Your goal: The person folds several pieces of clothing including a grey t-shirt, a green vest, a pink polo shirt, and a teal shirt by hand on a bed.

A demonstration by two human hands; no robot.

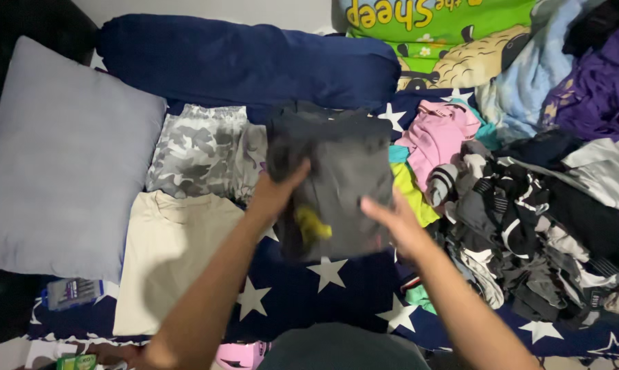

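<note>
Head view: a bed under a navy sheet with white stars (326, 273), a grey pillow (63, 157) at left, a long navy bolster (248, 62) across the top. Two garments already lie folded flat on the left side: a camouflage piece (200, 151) and, just below it, a cream shirt (169, 260). A loose heap of unsorted clothes (529, 226) fills the right side, with a pink garment (440, 133) at its upper edge. Both hands hold a folded dark grey garment (340, 171) lifted above the middle of the bed. Left hand (275, 195) grips its left edge, fingers clamped on the cloth; right hand (395, 219) supports the lower right edge, fingers together and pressed to the fabric. Judged step: fold complete, garment in carry. Next move calls for a level set-down beside the folded pieces without letting the fold spring open.
</note>
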